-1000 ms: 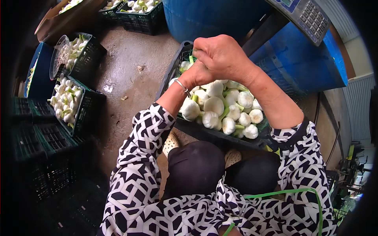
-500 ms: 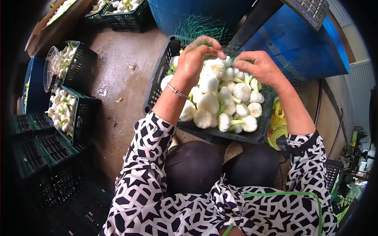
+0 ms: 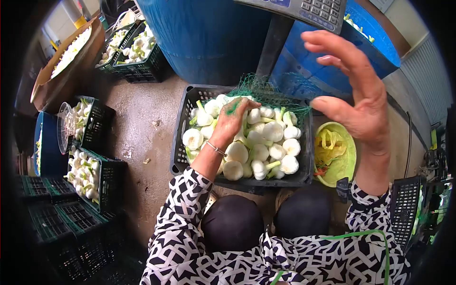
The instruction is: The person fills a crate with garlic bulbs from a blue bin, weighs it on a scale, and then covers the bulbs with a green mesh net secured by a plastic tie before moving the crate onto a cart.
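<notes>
White garlic bulbs [image 3: 260, 153] with short green stems fill a black plastic crate [image 3: 176, 156] in front of my knees. My left hand [image 3: 232, 119] is over the bulbs, its fingers closed and bent downward at the green mesh net [image 3: 263, 88]. A bit of that net lies across the back of this hand. Strands of net spread over the crate's far edge. Above the crate's right side, my right hand [image 3: 363, 99] is raised, thumb and fingers spread, with nothing visible in it.
A scale's keypad [image 3: 320, 10] stands on a post beyond the crate. Blue barrels [image 3: 204, 42] are behind it. A yellow-green bowl [image 3: 349, 159] with yellow netting sits at right. Garlic-filled crates [image 3: 111, 178] and stacked black crates [image 3: 61, 213] line the left.
My hands have come apart: the right has lifted and opened, while the left has moved lower over the crate. The camera view has shifted, showing more of the yellow-green bowl.
</notes>
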`<state>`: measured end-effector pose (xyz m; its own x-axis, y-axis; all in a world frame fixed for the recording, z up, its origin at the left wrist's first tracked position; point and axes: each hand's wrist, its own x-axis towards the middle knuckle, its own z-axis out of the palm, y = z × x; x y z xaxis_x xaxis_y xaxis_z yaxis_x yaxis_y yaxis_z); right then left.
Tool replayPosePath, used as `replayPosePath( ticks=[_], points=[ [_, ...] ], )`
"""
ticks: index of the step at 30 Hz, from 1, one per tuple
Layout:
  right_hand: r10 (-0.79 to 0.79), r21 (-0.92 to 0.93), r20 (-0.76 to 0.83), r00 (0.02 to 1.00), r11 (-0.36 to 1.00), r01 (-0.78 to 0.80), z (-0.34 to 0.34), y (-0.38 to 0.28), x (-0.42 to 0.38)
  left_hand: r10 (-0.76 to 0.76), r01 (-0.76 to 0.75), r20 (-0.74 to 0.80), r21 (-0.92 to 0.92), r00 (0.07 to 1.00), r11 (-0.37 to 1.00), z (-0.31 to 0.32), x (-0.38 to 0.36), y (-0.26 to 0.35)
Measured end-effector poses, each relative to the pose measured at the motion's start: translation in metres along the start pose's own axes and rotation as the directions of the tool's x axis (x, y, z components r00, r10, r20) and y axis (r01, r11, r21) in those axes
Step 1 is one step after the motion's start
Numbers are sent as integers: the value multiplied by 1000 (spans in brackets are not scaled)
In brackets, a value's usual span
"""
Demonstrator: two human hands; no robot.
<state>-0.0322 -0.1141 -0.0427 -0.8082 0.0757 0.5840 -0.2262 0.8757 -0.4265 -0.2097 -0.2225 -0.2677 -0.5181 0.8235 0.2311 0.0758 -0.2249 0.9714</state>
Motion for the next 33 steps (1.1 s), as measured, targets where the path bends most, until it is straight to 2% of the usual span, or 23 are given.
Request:
replayPosePath(
  ticks=[1, 2, 3, 5, 6, 8, 9, 10, 12, 13, 14, 17, 19, 20, 22, 23, 26, 27, 28, 29, 30, 31, 33],
  points=[
    [74, 193, -52, 996, 979, -63, -23, -16, -13, -58, 54, -23, -136, 998, 989, 0, -8, -2],
    [283, 207, -144, 948, 946, -251, -49, 27, -53, -117, 101, -43, -271, 992, 957, 0, -11, -6],
    [431, 161, -90, 898, 896, -414, -49, 49, -82, -111, 94, -47, -271, 993, 958, 1, -10, -7],
    [658, 59, 214, 722, 729, -682, -11, 87, -133, -56, 38, -88, -194, 995, 980, 8, -9, -5],
    [614, 72, 312, 725, 746, -663, 23, 106, -149, 20, -24, -87, -53, 996, 998, 12, -8, 11],
    [508, -30, 375, 776, 843, -538, 79, 110, -125, 56, -53, -67, 40, 996, 998, 18, -7, 25],
    [467, 163, 393, 793, 813, -559, 111, 108, -107, 24, -3, -99, 203, 995, 979, 19, -6, 20],
    [421, 349, 404, 812, 750, -562, 137, 105, -90, -20, 37, -110, 155, 994, 987, 21, -5, 21],
    [378, 409, 503, 777, 688, -599, 167, 100, -64, 88, -67, -275, 83, 957, 994, 18, 2, 13],
    [332, 455, 497, 802, 687, -566, 176, 101, -61, 193, -117, -281, 266, 940, 957, 9, 8, 0],
    [282, 496, 494, 822, 685, -533, 186, 102, -62, 202, -137, -167, 336, 965, 932, -2, 3, -3],
    [276, 448, 537, 797, 707, -547, 194, 107, -68, 106, -82, -124, 184, 987, 979, -4, 3, -8],
    [280, 434, 550, 786, 709, -556, 183, 100, -58, -82, 71, -152, -76, 985, 995, -1, 4, 4],
    [279, 439, 546, 790, 708, -554, 185, 101, -58, -81, 71, -149, -70, 985, 995, -2, 5, 9],
    [373, 375, 429, 823, 755, -538, 198, 109, -56, -253, 203, -30, -509, 967, 836, -10, 3, 21],
    [314, 347, 249, 916, 854, -387, 212, 115, -54, -210, 192, 7, -433, 978, 881, -12, 1, 31],
    [329, 234, 342, 880, 877, -419, 210, 119, -48, -98, 105, 49, -167, 994, 980, -26, -11, 23],
    [222, 331, 65, 973, 915, -231, 215, 120, -50, -112, 123, 90, -130, 990, 984, -29, -23, 27],
    [220, 323, 70, 973, 918, -231, 208, 119, -49, -79, 66, 58, 198, 995, 978, -39, -31, 30],
    [55, 133, 7, 998, 990, -55, 197, 116, -46, -67, 48, 17, 521, 998, 852, -51, -43, 32],
    [-123, -66, -26, 992, 990, 121, 192, 112, -44, -44, 42, -19, 785, 999, 618, -59, -51, 31],
    [-91, -130, -26, 996, 988, 87, 194, 106, -45, -96, 92, -41, 787, 995, 611, -59, -54, 24],
    [-132, -102, 63, 989, 985, 138, 189, 81, -29, 37, -65, 54, 790, 998, 610, -27, -47, 3]
  ],
)
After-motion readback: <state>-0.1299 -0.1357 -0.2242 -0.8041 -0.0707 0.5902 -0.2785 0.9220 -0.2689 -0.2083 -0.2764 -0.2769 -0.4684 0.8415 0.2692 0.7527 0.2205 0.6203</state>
